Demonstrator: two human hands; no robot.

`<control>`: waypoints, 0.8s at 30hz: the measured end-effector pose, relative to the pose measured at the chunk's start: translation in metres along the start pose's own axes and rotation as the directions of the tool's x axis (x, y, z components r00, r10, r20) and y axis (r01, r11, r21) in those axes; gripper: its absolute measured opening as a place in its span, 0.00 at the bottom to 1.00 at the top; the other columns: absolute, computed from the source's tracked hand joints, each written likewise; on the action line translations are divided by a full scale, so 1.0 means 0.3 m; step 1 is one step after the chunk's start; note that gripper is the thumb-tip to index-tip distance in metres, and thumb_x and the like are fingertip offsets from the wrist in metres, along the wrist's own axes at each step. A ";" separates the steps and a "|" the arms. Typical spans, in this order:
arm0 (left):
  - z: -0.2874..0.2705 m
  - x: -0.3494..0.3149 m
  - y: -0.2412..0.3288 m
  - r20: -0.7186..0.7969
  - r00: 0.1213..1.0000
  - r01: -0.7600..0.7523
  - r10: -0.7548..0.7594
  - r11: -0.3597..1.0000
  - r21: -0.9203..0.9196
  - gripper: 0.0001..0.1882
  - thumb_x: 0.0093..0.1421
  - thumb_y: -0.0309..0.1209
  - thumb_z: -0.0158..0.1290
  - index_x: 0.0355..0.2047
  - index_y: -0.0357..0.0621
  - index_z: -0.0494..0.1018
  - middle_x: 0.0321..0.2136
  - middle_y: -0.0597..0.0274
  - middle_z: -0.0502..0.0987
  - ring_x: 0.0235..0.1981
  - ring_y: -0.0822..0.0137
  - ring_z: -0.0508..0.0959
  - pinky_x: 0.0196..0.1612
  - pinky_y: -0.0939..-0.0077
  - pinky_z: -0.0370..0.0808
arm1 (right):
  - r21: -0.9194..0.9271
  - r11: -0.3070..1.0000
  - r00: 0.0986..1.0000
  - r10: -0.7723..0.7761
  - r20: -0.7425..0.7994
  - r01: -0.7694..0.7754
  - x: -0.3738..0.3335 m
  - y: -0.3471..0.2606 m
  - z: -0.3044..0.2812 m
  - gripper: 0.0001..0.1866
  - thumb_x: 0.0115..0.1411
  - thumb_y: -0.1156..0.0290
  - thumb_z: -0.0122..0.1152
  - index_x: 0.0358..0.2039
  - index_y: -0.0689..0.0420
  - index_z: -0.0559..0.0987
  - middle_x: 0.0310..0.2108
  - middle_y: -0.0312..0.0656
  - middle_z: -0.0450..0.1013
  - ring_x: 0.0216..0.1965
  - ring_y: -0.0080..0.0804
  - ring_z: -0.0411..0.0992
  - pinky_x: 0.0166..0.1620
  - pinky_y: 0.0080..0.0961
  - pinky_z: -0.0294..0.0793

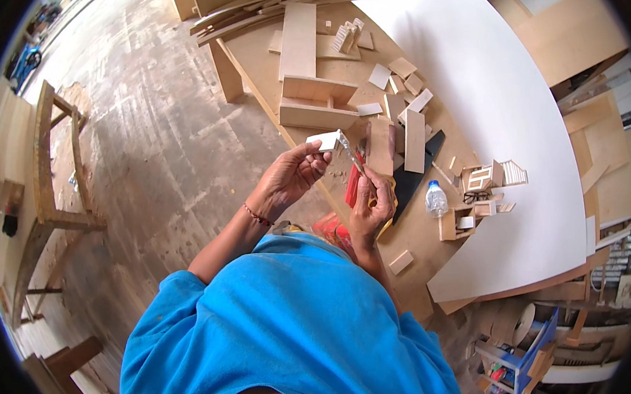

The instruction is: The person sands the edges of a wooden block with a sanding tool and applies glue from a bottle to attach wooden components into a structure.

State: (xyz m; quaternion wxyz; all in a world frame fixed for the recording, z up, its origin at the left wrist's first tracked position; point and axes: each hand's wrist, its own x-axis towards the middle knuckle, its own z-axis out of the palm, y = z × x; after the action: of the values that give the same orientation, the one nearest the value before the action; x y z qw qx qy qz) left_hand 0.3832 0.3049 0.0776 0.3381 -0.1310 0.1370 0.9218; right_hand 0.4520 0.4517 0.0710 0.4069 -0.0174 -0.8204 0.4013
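My left hand (293, 174) holds a small white block (324, 139) up in front of me by its fingertips. My right hand (371, 205) grips a thin metal blade-like tool (350, 152) whose tip touches the block's right edge. Both hands hover over the near edge of a wooden workbench (269, 64) strewn with small cut wood pieces. A red and yellow object (352, 186) lies on the bench just under my right hand.
On the bench lie a long plank (299, 38), an open wooden box frame (318, 103), a black strip (418, 176), a plastic bottle (436, 198) and small model parts (484, 178). A large white board (494, 114) covers the right side. A wooden frame (49, 181) stands on the floor at left.
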 end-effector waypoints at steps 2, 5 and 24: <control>0.004 0.000 -0.009 -0.015 1.000 -0.019 0.019 1.000 0.012 0.12 0.58 0.25 0.48 0.38 0.27 0.63 0.28 0.50 0.72 0.26 0.69 0.74 0.26 0.87 0.76 | -0.006 1.000 1.000 -0.015 0.012 0.015 0.003 0.004 -0.012 0.06 0.56 0.71 0.54 0.33 0.56 0.77 0.23 0.36 0.70 0.22 0.28 0.64 0.30 0.23 0.59; 0.002 0.009 -0.022 0.018 1.000 -0.016 0.016 1.000 -0.016 0.12 0.58 0.25 0.48 0.38 0.27 0.63 0.28 0.50 0.72 0.26 0.69 0.74 0.27 0.87 0.76 | 0.004 1.000 0.999 0.008 0.048 -0.008 0.003 0.021 -0.035 0.06 0.56 0.70 0.54 0.32 0.56 0.77 0.23 0.35 0.70 0.22 0.28 0.64 0.31 0.23 0.59; 0.060 0.048 -0.081 -0.055 0.996 -0.070 0.074 0.995 0.066 0.10 0.56 0.25 0.51 0.35 0.31 0.65 0.27 0.52 0.73 0.24 0.73 0.72 0.25 0.89 0.74 | 0.089 0.996 0.997 0.013 0.073 -0.020 0.022 0.096 -0.078 0.07 0.56 0.70 0.55 0.33 0.57 0.78 0.22 0.34 0.71 0.21 0.23 0.63 0.32 0.21 0.59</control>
State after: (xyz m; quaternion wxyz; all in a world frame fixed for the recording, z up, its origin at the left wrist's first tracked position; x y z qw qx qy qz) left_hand 0.3859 0.3372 0.0856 0.3045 -0.1415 0.1809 0.9244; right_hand 0.4550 0.4886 0.0642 0.3743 0.0086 -0.8156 0.4412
